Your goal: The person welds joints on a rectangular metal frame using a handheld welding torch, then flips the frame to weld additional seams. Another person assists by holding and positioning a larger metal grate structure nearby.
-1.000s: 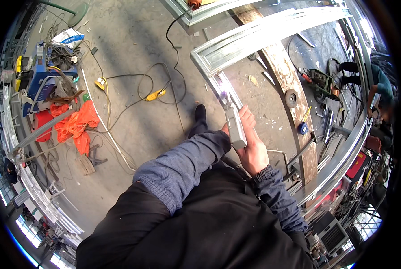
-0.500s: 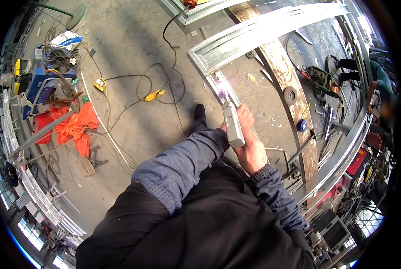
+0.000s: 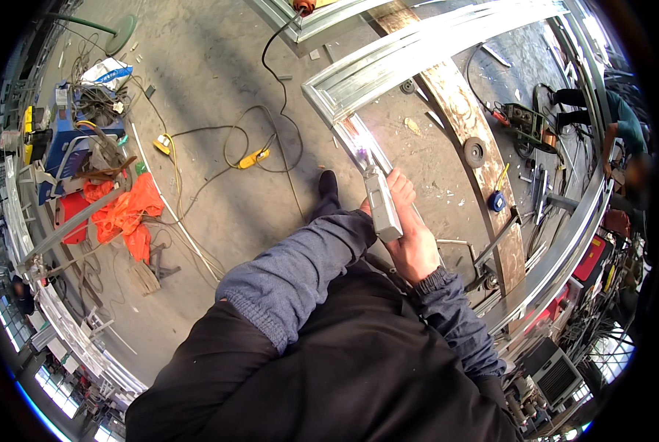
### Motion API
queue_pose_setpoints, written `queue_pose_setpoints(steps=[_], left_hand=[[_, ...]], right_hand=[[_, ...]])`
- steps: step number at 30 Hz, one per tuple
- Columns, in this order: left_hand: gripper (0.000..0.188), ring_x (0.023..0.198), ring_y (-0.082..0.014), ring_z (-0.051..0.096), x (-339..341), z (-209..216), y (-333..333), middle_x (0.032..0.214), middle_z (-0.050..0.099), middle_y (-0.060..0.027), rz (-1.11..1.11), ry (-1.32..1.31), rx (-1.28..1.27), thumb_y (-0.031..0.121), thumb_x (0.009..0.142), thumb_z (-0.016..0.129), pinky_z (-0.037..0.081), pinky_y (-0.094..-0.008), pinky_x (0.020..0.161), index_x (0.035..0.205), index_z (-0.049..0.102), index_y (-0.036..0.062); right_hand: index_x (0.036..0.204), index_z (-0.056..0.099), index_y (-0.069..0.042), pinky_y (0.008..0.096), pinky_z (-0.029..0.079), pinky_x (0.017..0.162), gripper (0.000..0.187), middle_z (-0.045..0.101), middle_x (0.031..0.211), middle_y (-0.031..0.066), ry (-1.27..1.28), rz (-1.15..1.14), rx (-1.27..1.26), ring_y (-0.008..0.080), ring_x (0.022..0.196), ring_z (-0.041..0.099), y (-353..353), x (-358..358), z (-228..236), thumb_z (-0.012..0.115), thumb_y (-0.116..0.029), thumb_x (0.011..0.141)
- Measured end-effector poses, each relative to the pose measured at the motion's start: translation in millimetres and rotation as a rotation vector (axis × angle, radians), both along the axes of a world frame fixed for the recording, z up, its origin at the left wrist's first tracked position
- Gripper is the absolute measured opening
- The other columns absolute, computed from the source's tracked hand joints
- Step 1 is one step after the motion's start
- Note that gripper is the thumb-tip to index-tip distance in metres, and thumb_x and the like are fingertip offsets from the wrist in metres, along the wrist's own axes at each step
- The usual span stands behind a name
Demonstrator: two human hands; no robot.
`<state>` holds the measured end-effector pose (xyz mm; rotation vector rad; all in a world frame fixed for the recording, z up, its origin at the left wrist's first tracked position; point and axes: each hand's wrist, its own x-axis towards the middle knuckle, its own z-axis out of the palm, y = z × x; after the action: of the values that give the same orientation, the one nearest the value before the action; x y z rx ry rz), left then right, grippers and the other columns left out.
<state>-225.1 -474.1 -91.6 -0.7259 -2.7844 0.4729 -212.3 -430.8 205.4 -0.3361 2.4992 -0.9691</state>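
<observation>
My right hand [image 3: 412,239] lies closed along the right side of a grey, boxy handheld welding gun [image 3: 381,204]. Its fingers curl beside the gun's front end. At the gun's tip a violet-white glow meets a silver metal frame [image 3: 355,141] near its corner. My left hand [image 3: 365,208] reaches in from the left in a grey sleeve. Most of it is hidden behind the gun, so its fingers cannot be made out.
A rusty plank [image 3: 465,121] carries a black disc [image 3: 474,152] and a blue tape measure [image 3: 496,201]. Yellow connectors [image 3: 254,158] and cables cross the floor. Orange plastic [image 3: 129,212] and a blue machine [image 3: 79,144] are at left. A person [image 3: 617,125] stands far right.
The frame's corner and the floor things have shifted slightly up and left in the picture. Both hands and the gun keep nearly the same pose, and the glow persists.
</observation>
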Motion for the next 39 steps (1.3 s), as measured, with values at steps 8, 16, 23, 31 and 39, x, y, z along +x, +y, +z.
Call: queue_pose_setpoints(steps=[8, 16, 23, 31, 39], left_hand=[[0.012, 0.105, -0.0215, 0.053, -7, 0, -9, 0.101, 0.049, -0.0063, -0.003, 0.076, -0.115, 0.021, 0.094, 0.058, 0.04, -0.0326, 0.108, 0.098, 0.049, 0.0128], [0.021, 0.108, -0.0251, 0.056, -9, 84, -35, 0.1, 0.052, -0.0079, -0.075, -0.076, 0.434, 0.025, 0.088, 0.063, 0.039, -0.0401, 0.115, 0.093, 0.05, 0.0092], [0.013, 0.107, -0.0222, 0.052, -7, 56, -23, 0.102, 0.048, -0.0067, -0.036, -0.137, 0.321, 0.022, 0.098, 0.056, 0.039, -0.035, 0.112, 0.096, 0.047, 0.0125], [0.011, 0.104, -0.0203, 0.05, -3, 6, -2, 0.101, 0.047, -0.0058, 0.005, 0.079, -0.32, 0.021, 0.099, 0.054, 0.039, -0.0328, 0.111, 0.096, 0.047, 0.0142], [0.014, 0.107, -0.023, 0.054, -4, 7, -7, 0.101, 0.05, -0.0065, -0.105, -0.23, 0.384, 0.019, 0.091, 0.062, 0.038, -0.0364, 0.117, 0.095, 0.051, 0.0118]], right_hand=[[0.161, 0.042, -0.012, 0.0524, 0.058, 0.085, 0.081, 0.065, 0.131, 0.0297, -0.03, 0.035, -0.002, 0.0509, 0.107, 0.068, -11, -2, 0, 0.071, -0.007, 0.086], [0.163, 0.041, -0.012, 0.0521, 0.058, 0.089, 0.086, 0.062, 0.138, 0.0299, -0.055, 0.005, 0.011, 0.0508, 0.113, 0.067, -2, 3, -6, 0.069, -0.002, 0.083], [0.165, 0.038, -0.013, 0.0516, 0.058, 0.093, 0.09, 0.06, 0.141, 0.0304, -0.054, -0.002, -0.002, 0.0513, 0.118, 0.065, -3, 1, -2, 0.07, -0.001, 0.082], [0.165, 0.037, -0.013, 0.0511, 0.058, 0.092, 0.087, 0.06, 0.14, 0.0315, -0.053, 0.018, -0.018, 0.0513, 0.118, 0.065, -4, 0, 1, 0.07, -0.002, 0.085], [0.165, 0.038, -0.013, 0.0513, 0.059, 0.087, 0.084, 0.064, 0.133, 0.0309, -0.057, -0.002, -0.008, 0.0516, 0.11, 0.068, 0, 0, -6, 0.071, -0.005, 0.088]])
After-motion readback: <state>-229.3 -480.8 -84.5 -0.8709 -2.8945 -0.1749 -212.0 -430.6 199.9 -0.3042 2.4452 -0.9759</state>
